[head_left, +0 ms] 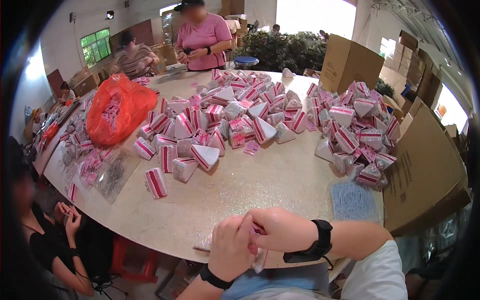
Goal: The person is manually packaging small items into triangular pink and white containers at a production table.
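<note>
My left hand [231, 245] and my right hand [282, 231] meet at the near edge of the table, both closed around one small item. Between the fingers shows a bit of pink [257, 230], and a pale pinkish end sticks out below them. It looks like a cake-slice ornament with a pink tag, mostly covered by my hands. A flat, pale piece [202, 243] lies on the table beside my left hand. Beyond my hands, a single cake-slice ornament [156, 183], white with red-pink bands, lies apart from the heap [240, 107] of similar glittery ones.
A second pile of slices [357, 135] stands at the right, beside open cardboard boxes [425, 165]. A bundle of pale strings [354, 201] lies near my right arm. A red plastic bag [120, 107] holds pink tags. Co-workers stand or sit at the far side and left.
</note>
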Motion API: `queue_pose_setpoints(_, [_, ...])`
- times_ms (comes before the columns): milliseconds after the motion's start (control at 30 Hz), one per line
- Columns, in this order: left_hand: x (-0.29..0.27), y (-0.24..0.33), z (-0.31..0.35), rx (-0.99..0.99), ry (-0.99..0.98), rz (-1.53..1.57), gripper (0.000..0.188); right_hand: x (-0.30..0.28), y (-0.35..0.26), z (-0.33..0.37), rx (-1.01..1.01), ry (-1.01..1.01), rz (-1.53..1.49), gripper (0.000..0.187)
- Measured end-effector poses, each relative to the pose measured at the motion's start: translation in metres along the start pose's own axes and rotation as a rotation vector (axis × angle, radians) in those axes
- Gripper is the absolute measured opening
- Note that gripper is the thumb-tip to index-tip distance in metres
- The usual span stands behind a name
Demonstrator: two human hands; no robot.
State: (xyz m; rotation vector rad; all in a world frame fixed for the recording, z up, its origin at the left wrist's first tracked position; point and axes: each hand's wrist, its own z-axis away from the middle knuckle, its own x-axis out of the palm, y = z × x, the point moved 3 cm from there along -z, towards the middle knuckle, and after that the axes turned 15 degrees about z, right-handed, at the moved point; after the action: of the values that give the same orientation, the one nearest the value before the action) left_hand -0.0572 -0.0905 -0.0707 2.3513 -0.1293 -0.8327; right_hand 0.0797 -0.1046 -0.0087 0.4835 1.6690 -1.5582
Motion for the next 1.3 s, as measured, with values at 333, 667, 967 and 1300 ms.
queue_pose_setpoints(333, [-0.014,-0.016,0.010,-0.472,0.154,1.041,0.065,-0.002,0.015,0.008,0.213,-0.298,-0.574,0.018])
queue_pose_setpoints(667, [-0.010,-0.016,0.007,-0.536,-0.046,1.261,0.065,-0.005,-0.009,-0.015,-0.162,0.077,0.159,0.016])
queue_pose_setpoints(967, [-0.039,-0.008,0.036,-0.645,0.083,1.392,0.095,0.019,-0.030,-0.028,-0.362,0.269,0.304,0.015])
queue_pose_setpoints(1300, [-0.025,0.014,0.058,-0.324,0.004,0.503,0.078,0.045,0.000,0.015,-0.382,0.400,0.325,0.024])
